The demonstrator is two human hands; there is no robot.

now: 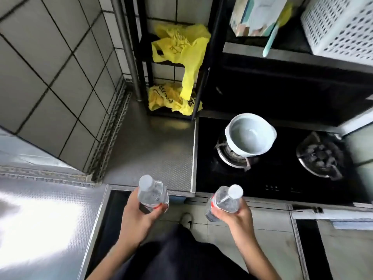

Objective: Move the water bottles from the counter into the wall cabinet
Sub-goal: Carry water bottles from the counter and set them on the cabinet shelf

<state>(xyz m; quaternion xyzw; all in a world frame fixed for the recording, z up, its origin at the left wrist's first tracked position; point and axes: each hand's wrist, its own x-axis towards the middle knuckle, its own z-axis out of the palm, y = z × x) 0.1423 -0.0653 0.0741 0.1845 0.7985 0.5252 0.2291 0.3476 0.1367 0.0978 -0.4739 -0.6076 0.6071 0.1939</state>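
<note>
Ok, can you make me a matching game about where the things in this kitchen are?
Things:
1. left clear plastic water bottle
2. right clear plastic water bottle
3. pale blue round pot
4. yellow plastic bags

Places:
A. on the black metal rack
B. held in the right hand
C. on a gas burner
D. held in the left hand

Pairs: 1-D, 2-B, 3-C, 4-A

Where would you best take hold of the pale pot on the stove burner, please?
Probably grip the pot by its rim, on opposite sides, coming from above: it stands mouth-up on the burner and no handle shows. The left hand grips one bottle and the right hand the other bottle, so they would need freeing first.
</note>
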